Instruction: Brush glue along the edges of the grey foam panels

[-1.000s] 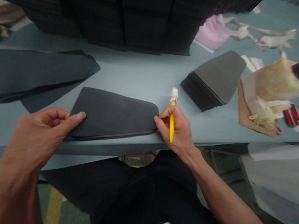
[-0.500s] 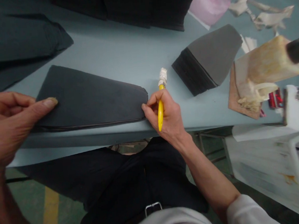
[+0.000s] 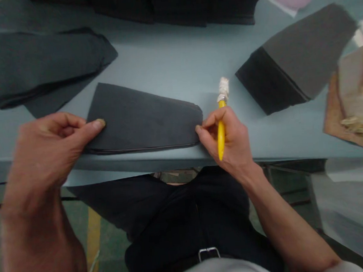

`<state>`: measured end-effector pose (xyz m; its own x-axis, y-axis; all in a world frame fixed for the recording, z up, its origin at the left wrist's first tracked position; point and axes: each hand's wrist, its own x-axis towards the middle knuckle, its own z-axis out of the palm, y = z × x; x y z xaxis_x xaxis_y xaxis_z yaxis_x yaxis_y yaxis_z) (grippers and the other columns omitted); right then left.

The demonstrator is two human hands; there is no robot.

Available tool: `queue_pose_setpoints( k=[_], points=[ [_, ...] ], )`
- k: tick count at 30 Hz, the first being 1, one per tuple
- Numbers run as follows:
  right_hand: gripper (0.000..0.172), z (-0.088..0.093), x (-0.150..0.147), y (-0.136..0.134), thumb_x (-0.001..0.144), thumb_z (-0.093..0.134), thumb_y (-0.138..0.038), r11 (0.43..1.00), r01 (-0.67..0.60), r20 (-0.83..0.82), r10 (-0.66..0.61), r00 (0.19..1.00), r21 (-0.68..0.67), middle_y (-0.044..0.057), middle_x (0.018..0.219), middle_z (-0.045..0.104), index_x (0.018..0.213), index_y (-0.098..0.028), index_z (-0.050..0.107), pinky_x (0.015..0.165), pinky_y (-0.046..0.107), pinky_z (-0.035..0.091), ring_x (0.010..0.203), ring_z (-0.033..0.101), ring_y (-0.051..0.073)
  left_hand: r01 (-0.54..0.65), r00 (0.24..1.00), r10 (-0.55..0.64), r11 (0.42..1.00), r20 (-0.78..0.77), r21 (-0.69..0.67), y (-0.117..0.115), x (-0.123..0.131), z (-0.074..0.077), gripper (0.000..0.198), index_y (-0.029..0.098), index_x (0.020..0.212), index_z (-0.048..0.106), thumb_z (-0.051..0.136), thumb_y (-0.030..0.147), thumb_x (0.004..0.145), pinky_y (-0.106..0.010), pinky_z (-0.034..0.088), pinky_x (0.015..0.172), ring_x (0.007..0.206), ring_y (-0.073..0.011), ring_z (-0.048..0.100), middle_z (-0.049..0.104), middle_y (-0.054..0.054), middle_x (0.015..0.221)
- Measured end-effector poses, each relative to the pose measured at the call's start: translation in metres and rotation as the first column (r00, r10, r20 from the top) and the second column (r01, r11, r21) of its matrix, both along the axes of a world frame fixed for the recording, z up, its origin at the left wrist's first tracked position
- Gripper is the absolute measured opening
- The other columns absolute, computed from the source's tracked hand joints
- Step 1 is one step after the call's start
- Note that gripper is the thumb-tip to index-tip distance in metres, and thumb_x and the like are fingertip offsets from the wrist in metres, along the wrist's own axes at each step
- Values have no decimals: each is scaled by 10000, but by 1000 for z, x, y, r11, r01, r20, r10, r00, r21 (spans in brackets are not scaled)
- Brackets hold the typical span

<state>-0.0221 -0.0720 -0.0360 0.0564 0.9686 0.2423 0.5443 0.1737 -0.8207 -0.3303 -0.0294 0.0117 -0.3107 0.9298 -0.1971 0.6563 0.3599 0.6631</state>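
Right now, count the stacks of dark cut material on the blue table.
3: one at far left, one between the left hand and right hand, one at right. The black pile at the far edge is cut off, so more may hide there.

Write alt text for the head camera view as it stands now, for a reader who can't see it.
A person's left hand and right hand hold a flat dark grey fabric panel at the edge of a pale blue table, the right hand also gripping a yellow pen. A stack of dark grey cut fabric pieces lies to the right.
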Motion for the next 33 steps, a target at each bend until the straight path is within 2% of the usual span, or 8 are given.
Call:
queue_pose_setpoints(
  k=[4,9,13,19,26,33],
  points=[
    [190,0,-1,-1,870,736,-233,998,30,20,-31,999,56,-62,729,591,890,-259,549,561,254,426,585,544,110,10,998,-10,1000,60,-5,0,6,7,364,199,679,640,795,528,698,-213,209,457,478,-61,342,467,65,524],
    [218,-1,-1,-2,874,762,-229,994,27,46,-32,998,103,-44,749,614,898,-267,549,589,268,478,645,605,134,16,995,-16,1000,95,-1,1,-2,1,349,198,702,646,801,511,708,-219,203,456,484,-65,355,483,62,535],
    [216,-2,-1,-3,887,767,-265,991,32,94,-44,995,127,-32,770,634,910,-274,553,596,279,509,672,637,149,62,996,-63,998,64,22,1,-6,-4,370,188,719,672,800,536,725,-215,227,461,513,-71,394,522,52,558],
    [204,-2,-1,-3,899,760,-268,991,39,116,-54,992,131,-38,741,631,899,-278,556,579,282,513,642,633,148,62,991,-68,997,112,52,1,-8,-7,352,189,706,672,817,509,723,-214,212,442,489,-65,378,513,60,539],
    [214,-3,0,-2,886,782,-260,986,16,106,-34,994,166,-29,737,654,897,-284,569,552,298,511,603,624,156,8,981,-22,997,193,74,2,-13,-10,314,199,723,641,777,474,791,-214,226,408,436,-80,398,483,66,495],
    [197,-2,1,-3,888,771,-282,986,30,141,-54,989,164,-25,746,666,890,-276,575,572,297,523,624,638,158,13,976,-29,997,215,76,4,-13,-11,307,204,675,606,698,407,886,-197,276,398,419,-71,431,540,49,517]
  ],
)
